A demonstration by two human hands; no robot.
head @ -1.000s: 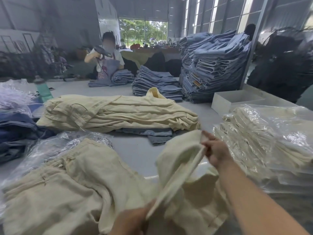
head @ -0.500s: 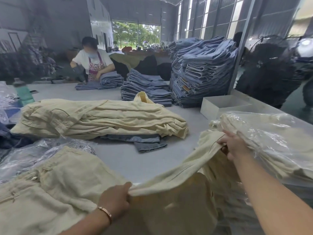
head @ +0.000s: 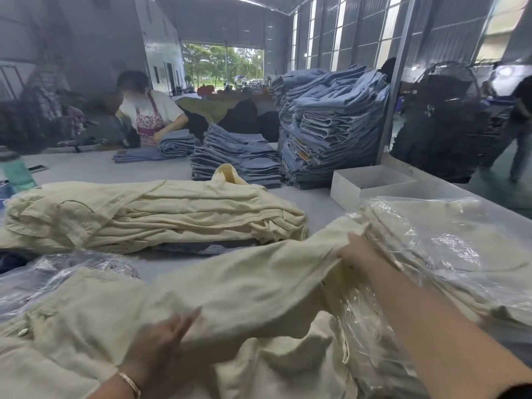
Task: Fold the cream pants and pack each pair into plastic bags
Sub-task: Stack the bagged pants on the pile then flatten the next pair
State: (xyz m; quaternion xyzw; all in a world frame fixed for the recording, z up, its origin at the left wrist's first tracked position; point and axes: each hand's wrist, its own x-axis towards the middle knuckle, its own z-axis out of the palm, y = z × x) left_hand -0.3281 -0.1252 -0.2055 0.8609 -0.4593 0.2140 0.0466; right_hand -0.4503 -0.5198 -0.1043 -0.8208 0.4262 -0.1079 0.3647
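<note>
Around me: grey worktop (head: 115, 168) w/ a heap of unfolded cream pants (head: 149, 214) straight ahead, denim stacks (head: 331, 125) behind it, white box (head: 371, 182) at right, another person (head: 149, 110) folding jeans at the far side. Bagged cream stack (head: 460, 249) sits right, crowding my right arm; loose plastic bags (head: 57, 272) lie at left, partly under the cloth.

Vs 0.5 s ago: the leg was pulled taut betw. both hands, now it's been brought down over the rest of the pair, and my left hand has let go its pinch.

Cream pants (head: 244, 289) I'm working lie right in front of me, on the worktop edge, wrinkled, one leg folded diagonally across. Left hand (head: 161, 341) lies flat, fingers straight, pressing the cloth, blurred. Right hand (head: 357, 251) pinches the leg's far end just beside the bagged stack.
</note>
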